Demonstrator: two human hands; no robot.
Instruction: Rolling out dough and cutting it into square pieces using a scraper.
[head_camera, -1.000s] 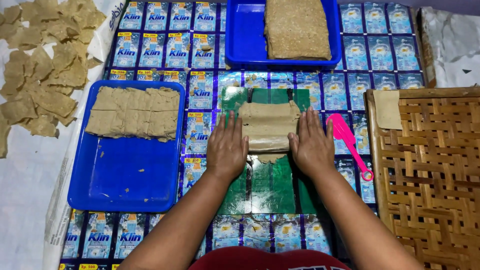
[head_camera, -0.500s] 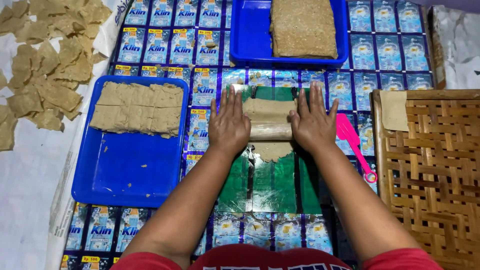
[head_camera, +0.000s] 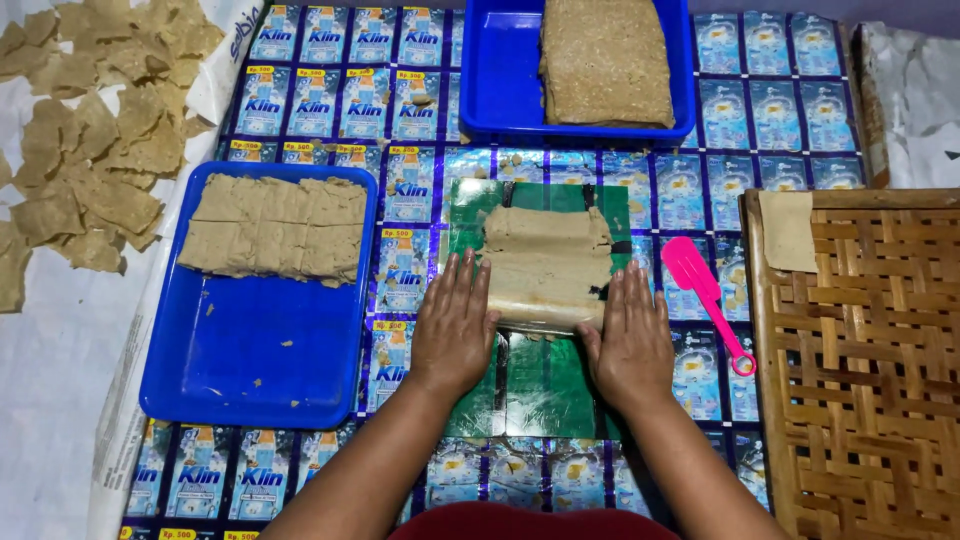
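Ahead of the left hand (head_camera: 455, 330) and off to its outer side sat a blue tray (head_camera: 250, 370) that held a flat slab of tan dough (head_camera: 275, 228) across its far half, scored into squares; the near half held only a few crumbs. Farther ahead, beyond both hands, a second blue tray (head_camera: 505, 90) carried a thick, coarse brown block (head_camera: 607, 60) that nearly filled it. To the outer side of the right hand (head_camera: 630, 345) lay a woven bamboo tray (head_camera: 870, 370) with one thin tan sheet (head_camera: 787, 230) in its far corner.

Between the two hands, and just ahead of the fingertips, the rolled dough sheet (head_camera: 547, 265) lay on a green plastic mat (head_camera: 530, 385). Its long axis ran crosswise, from one hand toward the other, with its near edge resting on a clear roller whose ends lay under the hands. The far edge was ragged and faced away from the person.

Both hands lay flat and open, palms down, fingers together and pointing forward. Neither gripped anything; each pressed on the mat and the roller's end beside the dough sheet.

A pink spatula (head_camera: 708, 300) lay just outside the right hand, handle toward the person. Torn dough pieces (head_camera: 95, 150) were scattered well beyond the left hand's tray.
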